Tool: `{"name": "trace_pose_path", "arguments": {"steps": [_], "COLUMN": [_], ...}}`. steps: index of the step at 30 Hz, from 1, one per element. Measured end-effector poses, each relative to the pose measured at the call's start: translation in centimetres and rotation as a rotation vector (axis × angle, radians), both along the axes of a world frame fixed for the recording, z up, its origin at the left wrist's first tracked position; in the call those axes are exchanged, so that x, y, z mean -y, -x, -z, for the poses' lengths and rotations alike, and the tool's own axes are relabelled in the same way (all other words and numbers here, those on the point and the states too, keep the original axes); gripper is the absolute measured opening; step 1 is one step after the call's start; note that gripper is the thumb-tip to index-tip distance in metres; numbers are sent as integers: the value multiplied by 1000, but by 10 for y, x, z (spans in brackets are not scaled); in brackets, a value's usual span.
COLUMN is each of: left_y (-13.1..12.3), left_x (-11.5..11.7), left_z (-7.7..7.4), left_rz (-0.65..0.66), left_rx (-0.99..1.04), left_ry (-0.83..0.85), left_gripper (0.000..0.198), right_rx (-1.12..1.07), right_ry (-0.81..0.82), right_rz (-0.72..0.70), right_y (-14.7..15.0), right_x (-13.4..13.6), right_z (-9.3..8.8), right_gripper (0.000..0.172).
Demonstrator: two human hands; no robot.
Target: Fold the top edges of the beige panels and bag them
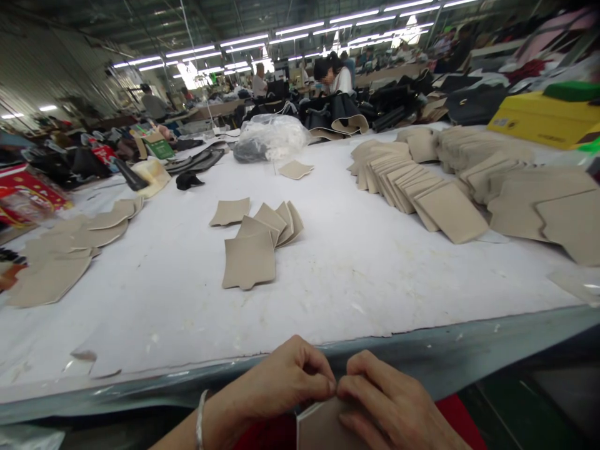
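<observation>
gripping a beige panel (319, 430) in right hand (394, 400), left hand (293, 375) pinched closed by its top edge

A workshop: tube lights (300, 28), co-workers (344, 80), piled beige panels (391, 178).

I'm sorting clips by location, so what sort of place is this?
Probably a leather-goods or bag workshop: fanned beige panels on the worktable, black bag-like pieces beyond, and rows of strip lights overhead.
</observation>
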State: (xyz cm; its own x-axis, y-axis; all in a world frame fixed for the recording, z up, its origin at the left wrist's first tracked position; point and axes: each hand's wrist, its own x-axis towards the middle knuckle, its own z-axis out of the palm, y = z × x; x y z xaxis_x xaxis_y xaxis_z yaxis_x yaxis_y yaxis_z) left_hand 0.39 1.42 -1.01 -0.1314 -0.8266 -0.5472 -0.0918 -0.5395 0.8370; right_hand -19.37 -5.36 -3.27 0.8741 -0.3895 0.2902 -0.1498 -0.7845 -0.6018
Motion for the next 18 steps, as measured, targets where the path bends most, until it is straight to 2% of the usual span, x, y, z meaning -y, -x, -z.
{"name": "trace_pose_path", "arguments": {"steps": [5,9,13,16,18], "left_y": [10,15,12,11,12], "left_x": [-5,-8,-5,-2,-2], "left_z": [3,4,0,-4,-6], "left_rz": [0,54,62,70,80], "left_rx": [65,161,183,206,267], "left_ry": [35,81,117,139,139], "left_gripper": [13,9,9,10,9], "right_rx": [2,-131,-142,-115,-67], "right_ry": [121,65,-14,13,81], "right_rz": [-24,-79,-134,-153,-130], "right_y": [1,-1,-5,-7,-8], "right_x": [-5,1,15,18,14], "right_z": [3,-1,-13,-16,-12], "right_gripper": [16,17,15,14,13]}}
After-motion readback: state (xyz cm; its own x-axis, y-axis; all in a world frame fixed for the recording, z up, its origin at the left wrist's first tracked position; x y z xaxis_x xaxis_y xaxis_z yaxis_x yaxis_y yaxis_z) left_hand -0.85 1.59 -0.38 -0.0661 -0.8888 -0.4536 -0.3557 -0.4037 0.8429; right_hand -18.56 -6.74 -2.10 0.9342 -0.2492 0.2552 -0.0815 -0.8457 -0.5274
